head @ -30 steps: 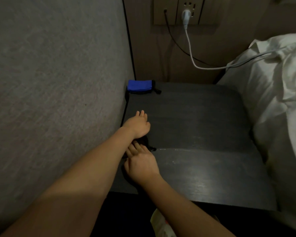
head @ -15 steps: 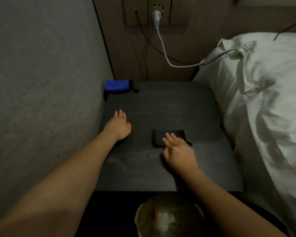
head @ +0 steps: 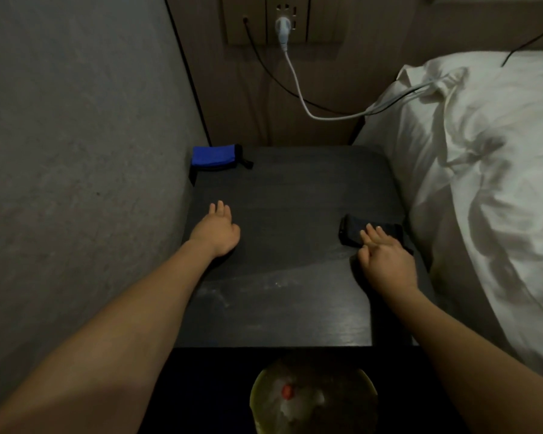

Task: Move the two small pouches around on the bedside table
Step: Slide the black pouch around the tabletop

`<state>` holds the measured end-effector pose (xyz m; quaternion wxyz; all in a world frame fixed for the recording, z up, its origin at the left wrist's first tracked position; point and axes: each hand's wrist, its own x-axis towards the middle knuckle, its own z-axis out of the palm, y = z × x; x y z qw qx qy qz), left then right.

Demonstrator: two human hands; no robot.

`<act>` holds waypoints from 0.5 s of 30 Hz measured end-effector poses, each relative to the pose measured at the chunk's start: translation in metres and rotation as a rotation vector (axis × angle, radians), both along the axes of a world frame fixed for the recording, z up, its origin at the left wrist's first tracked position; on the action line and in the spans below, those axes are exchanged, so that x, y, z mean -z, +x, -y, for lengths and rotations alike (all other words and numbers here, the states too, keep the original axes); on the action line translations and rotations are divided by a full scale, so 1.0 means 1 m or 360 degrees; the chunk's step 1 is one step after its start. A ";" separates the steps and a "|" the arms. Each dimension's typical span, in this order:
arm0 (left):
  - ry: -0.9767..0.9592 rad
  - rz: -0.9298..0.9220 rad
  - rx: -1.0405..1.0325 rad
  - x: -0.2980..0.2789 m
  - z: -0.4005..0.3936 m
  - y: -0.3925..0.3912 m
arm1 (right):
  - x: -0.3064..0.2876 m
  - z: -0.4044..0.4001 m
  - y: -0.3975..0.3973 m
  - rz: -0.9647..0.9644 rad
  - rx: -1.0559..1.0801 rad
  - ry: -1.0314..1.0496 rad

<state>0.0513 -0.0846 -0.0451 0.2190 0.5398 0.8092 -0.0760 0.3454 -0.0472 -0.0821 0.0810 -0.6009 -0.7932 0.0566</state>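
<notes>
Nearest me, below the front edge of the worktop (head: 279,321), I see a round yellowish bin (head: 314,399) with something pale and a red bit inside; too blurred to say more.

My right hand (head: 386,261) lies flat at the right side of the worktop, fingers (head: 373,234) straight and resting on the near edge of the black pouch (head: 358,230). Nothing gripped, just pressing down on it. That pouch lies flat, long side across, close to the right edge, just beside the bed (head: 483,183).

My left hand (head: 217,230) rests palm down on the left half of the worktop, fingers relaxed and extended, holding nothing. It is well apart from both pouches.

Blue pouch (head: 213,155) sits in the far left corner against the wall (head: 76,136), black trim and a short black pull tab on its right end. Looks like fabric, rectangular.

Worktop is dark wood grain, matte, with faint dusty streaks across the near half.

Wall on the left is grey and rough textured. Bed on the right carries rumpled white linen.

Far back: brown panel with a socket plate (head: 282,20), a white plug (head: 282,29) in it, its white cable (head: 298,89) sagging right onto the linen, a thin black cable (head: 264,70) beside it.
</notes>
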 end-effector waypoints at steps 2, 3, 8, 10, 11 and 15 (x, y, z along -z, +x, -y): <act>0.0005 0.0012 -0.0001 0.000 0.001 0.000 | 0.000 0.003 0.000 -0.0069 0.0070 0.0006; 0.0013 0.0012 0.0001 0.000 0.002 0.000 | -0.001 0.004 0.001 -0.0104 0.0113 0.0022; 0.0040 0.0014 0.0021 0.003 0.008 0.001 | -0.004 0.005 0.007 -0.0070 0.0227 -0.0015; 0.0042 0.0015 0.0039 0.004 0.013 0.003 | -0.001 0.009 0.002 -0.0078 0.0252 -0.0032; 0.0047 0.0013 0.0053 0.004 0.015 0.005 | 0.001 0.011 0.001 -0.0077 0.0263 -0.0036; 0.0055 -0.0001 0.0081 0.003 0.020 0.008 | 0.008 0.028 -0.002 -0.0146 0.0330 -0.0037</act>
